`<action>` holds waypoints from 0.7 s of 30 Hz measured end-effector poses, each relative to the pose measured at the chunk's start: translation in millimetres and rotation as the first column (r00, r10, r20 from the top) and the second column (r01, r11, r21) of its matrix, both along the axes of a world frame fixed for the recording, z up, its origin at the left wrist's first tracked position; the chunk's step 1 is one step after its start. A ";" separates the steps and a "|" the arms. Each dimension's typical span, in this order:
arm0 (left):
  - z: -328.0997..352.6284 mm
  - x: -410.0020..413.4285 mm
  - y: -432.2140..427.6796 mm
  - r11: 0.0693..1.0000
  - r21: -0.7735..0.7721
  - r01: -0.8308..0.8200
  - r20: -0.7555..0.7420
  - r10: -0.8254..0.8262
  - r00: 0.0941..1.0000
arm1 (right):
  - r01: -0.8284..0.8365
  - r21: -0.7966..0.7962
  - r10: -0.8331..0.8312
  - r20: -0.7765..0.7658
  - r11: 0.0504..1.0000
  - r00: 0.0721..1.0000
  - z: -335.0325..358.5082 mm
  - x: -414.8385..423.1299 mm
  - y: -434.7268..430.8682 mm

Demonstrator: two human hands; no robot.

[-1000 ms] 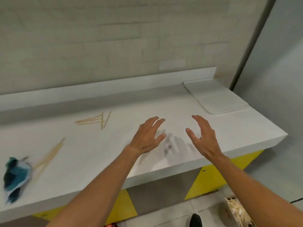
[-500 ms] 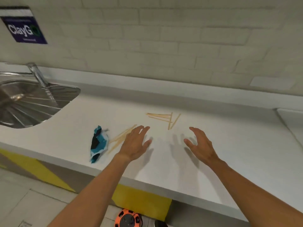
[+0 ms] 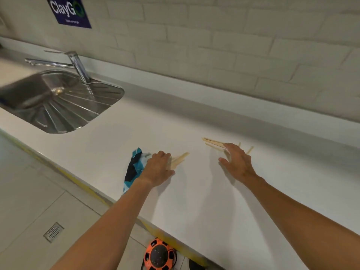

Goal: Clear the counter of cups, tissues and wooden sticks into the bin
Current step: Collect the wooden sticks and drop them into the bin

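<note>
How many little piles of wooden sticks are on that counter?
2: left pile under the left hand, right pile partly under the right hand; hands hide some sticks.

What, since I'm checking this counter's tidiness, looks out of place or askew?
Wooden sticks lie scattered on the counter: a left cluster poking out from the left hand, a crossed right cluster partly under the right hand. A crumpled blue-and-white scrap lies by the front edge.
</note>
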State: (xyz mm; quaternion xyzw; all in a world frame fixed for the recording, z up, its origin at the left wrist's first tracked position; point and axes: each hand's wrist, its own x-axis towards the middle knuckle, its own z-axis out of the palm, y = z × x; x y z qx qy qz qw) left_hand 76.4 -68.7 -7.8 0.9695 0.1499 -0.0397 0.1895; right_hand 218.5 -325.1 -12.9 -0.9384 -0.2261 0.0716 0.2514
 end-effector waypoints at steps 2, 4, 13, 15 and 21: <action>-1.3 5.6 3.9 1.000 -0.019 -0.023 0.021 0.024 0.999 | -0.015 -0.006 0.015 0.004 1.000 1.000 -2.9 10.3 7.2; -2.3 14.4 7.8 0.998 -0.053 -0.045 0.032 0.047 0.998 | -0.031 -0.051 0.033 0.028 0.998 0.999 -6.8 23.7 14.3; -3.4 43.2 13.9 0.981 -0.138 -0.133 -0.041 0.128 0.991 | 0.057 -0.137 -0.043 0.102 0.989 0.994 -9.7 47.8 43.7; -2.6 49.5 14.0 0.982 -0.132 -0.136 -0.064 0.128 0.990 | 0.051 -0.134 -0.035 0.122 0.990 0.992 -10.5 49.7 49.8; -0.8 63.5 7.0 0.989 -0.093 -0.113 -0.115 0.102 0.988 | 0.018 -0.102 -0.013 0.043 0.995 0.999 -10.6 48.4 56.0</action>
